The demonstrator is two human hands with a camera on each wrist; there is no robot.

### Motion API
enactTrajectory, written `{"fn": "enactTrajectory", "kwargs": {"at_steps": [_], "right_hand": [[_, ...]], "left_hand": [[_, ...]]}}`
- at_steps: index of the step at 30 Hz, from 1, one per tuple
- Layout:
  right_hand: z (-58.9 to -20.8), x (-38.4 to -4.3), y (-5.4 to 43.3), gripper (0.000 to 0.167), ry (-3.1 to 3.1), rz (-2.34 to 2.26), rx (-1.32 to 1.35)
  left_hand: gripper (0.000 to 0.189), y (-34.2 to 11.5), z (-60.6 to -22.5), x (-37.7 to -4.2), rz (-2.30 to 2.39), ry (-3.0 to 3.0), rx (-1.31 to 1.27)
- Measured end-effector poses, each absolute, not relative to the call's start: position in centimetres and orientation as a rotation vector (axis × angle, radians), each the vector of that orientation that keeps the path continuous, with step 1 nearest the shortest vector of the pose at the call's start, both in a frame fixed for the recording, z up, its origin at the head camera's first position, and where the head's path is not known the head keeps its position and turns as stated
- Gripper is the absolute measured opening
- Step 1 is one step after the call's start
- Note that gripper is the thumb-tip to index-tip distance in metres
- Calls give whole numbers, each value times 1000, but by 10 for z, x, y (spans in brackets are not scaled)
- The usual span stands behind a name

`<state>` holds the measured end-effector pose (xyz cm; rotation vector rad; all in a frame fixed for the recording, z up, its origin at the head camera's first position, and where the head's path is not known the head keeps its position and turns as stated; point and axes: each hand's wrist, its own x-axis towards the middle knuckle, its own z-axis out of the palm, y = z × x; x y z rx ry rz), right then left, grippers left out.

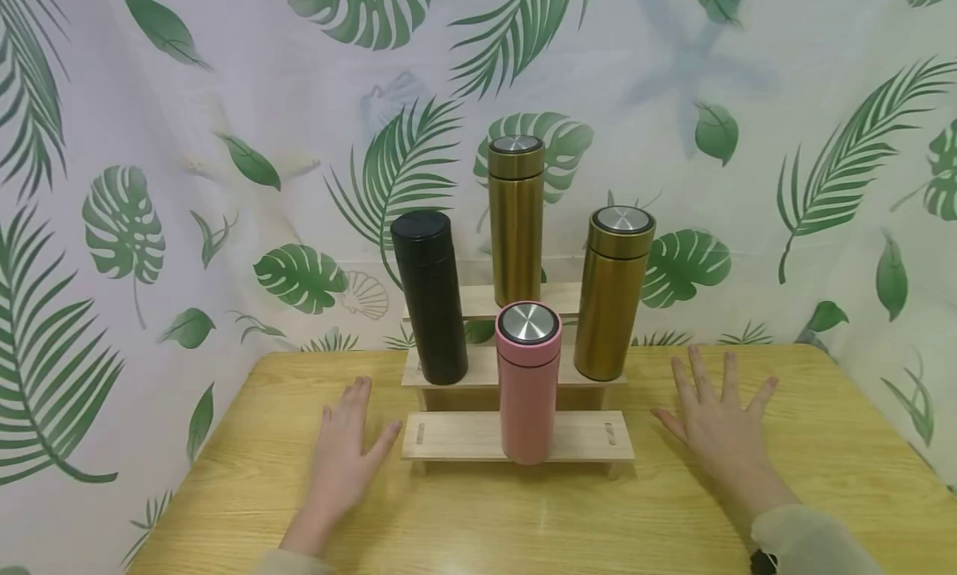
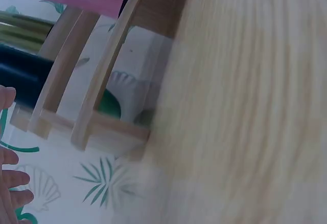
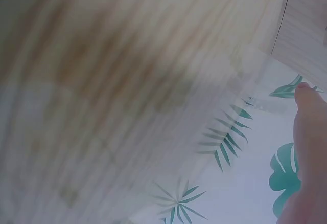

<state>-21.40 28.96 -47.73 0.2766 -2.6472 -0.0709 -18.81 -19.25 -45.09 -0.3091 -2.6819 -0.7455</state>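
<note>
A three-step wooden rack (image 1: 456, 436) stands at the middle of the table with several vacuum flasks upright on it. The pink flask (image 1: 528, 405) is on the lowest step, the black flask (image 1: 434, 309) on the middle step's left, one gold flask (image 1: 611, 309) on its right, another gold flask (image 1: 516, 238) on top. Left of the rack, my left hand (image 1: 344, 454) is spread with nothing in it. My right hand (image 1: 723, 434) lies spread to the rack's right, fingers straight. In the right wrist view only part of that hand (image 3: 310, 147) shows.
The wood-grain table (image 1: 478, 525) runs along both sides of the rack and in front of it. Behind hangs a white cloth (image 1: 247, 76) printed with green leaves, close to the rack's back. In the left wrist view the rack's side (image 2: 110, 129) shows.
</note>
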Motion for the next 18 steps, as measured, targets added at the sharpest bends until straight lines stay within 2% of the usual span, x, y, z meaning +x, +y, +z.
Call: {"fn": "enactTrajectory", "kwargs": {"at_steps": [7,18], "right_hand": [[-475,-213,289,82,-2681,-85,261],[-476,-213,289,82,-2667,-91,282]], "left_hand": [[77,-167,-470,-182,-969,-2621,-323],[80,-154,-492,-184,-987,-2619,-286]]}}
